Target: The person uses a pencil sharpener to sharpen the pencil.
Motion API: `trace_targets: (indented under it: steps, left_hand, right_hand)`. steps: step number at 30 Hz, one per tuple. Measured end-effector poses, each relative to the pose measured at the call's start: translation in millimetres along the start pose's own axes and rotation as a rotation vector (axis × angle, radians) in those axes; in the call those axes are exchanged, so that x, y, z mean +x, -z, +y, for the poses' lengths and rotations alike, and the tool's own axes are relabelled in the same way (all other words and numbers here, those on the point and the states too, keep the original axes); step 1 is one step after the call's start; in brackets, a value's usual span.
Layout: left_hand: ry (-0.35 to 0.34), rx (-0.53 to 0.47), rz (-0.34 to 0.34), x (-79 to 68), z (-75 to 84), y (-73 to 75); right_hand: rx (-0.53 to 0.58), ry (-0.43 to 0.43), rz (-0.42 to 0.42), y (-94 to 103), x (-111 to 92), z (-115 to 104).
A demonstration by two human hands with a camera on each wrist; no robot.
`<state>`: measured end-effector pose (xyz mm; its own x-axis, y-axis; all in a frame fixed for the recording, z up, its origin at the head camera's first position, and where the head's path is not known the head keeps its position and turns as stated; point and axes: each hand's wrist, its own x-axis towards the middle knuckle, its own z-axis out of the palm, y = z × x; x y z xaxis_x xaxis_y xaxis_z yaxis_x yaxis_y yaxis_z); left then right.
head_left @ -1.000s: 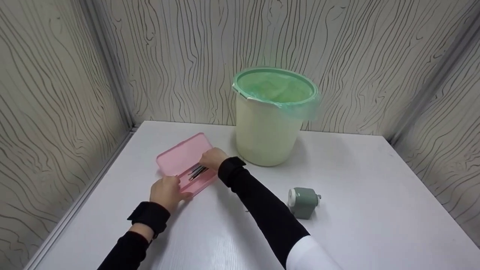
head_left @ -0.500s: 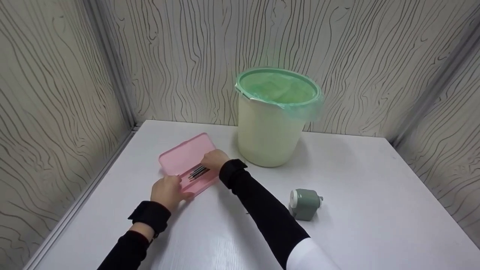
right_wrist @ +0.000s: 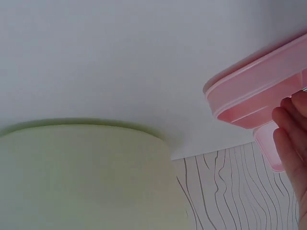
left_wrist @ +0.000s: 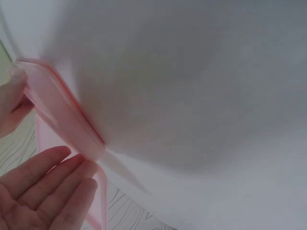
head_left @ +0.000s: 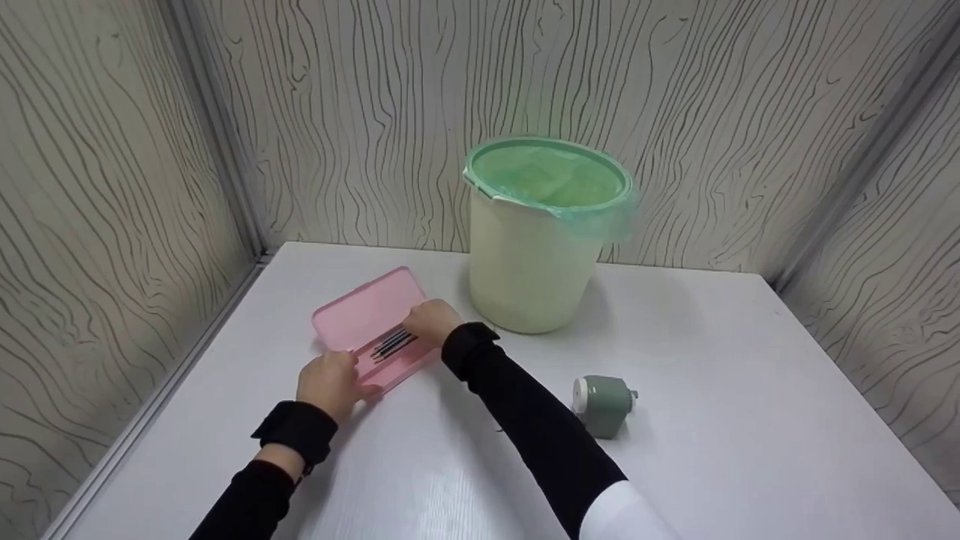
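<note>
A pink pencil case lies unfolded on the white table, its lid leaning back. Several dark, striped pencils lie in its tray, points toward the lower left. My right hand reaches in at the case's right half and grips the pencils' far ends; its fingers cover those ends. In the right wrist view the fingers bend in over the tray's edge. At the left end, my left hand steadies the case. Its nearly straight fingers touch the case's end in the left wrist view, and the thumb lies along the front side.
Behind the right hand stands a tall cream bin with a green rim and a green bag liner. A grey-green pencil sharpener with a crank sits right of the right forearm. Patterned walls border the table's back and sides.
Both hands stay at the case almost unmoved. The right hand has shifted very slightly right, and a little more of the pencils shows in the tray.
</note>
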<state>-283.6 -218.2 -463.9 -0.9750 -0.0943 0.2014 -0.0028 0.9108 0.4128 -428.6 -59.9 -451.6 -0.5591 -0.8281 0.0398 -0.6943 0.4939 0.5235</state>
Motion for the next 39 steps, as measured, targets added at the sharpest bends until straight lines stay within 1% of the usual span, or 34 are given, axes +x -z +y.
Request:
trace_targets:
  steps: [3,7,11,13,19,21,24,26,29,32,33,36,39]
  left_hand:
    - [0.004,-0.002,-0.017,0.5,0.5,0.8]
    - [0.007,-0.002,-0.043,1.6,1.8,2.4]
    - [0.013,0.011,-0.065,2.7,3.6,3.0]
    - [0.015,0.022,-0.075,2.7,4.7,2.6]
    - [0.0,0.062,-0.08,1.1,9.8,1.9]
    - [0.0,0.07,-0.074,0.0,12.4,2.5]
    - [-0.01,0.064,-0.052,-1.4,16.8,2.5]
    - [-0.039,0.067,-0.029,-1.2,20.3,1.0]
    - [-0.096,0.065,0.001,-0.8,28.6,-2.1]
    - [-0.152,0.079,0.023,-0.1,40.0,-7.6]
    - [-0.164,0.077,0.022,-0.7,45.1,-9.2]
    - [-0.181,0.054,-0.014,-2.5,62.0,-14.5]
    - [-0.198,0.001,-0.065,-5.5,80.5,-19.0]
  right_hand:
    - [0.062,-0.032,-0.002,4.3,-8,2]
    - [0.19,-0.077,-0.006,9.4,-20,6]
    - [0.324,-0.101,0.008,14.0,-33,10]
    - [0.373,-0.104,0.01,16.6,-42,11]
    - [0.458,-0.099,0.019,26.6,-76,18]
    - [0.51,-0.102,0.019,28.9,-88,22]
    - [0.591,-0.126,-0.015,32.1,-108,30]
    - [0.641,-0.158,-0.054,33.2,-122,36]
    - [0.672,-0.202,-0.091,34.8,-144,46]
    - [0.679,-0.22,-0.09,34.2,-168,56]
    - [0.69,-0.222,-0.091,33.8,-176,60]
    - [0.725,-0.231,-0.103,31.5,-198,69]
    - [0.78,-0.269,-0.141,29.9,-220,75]
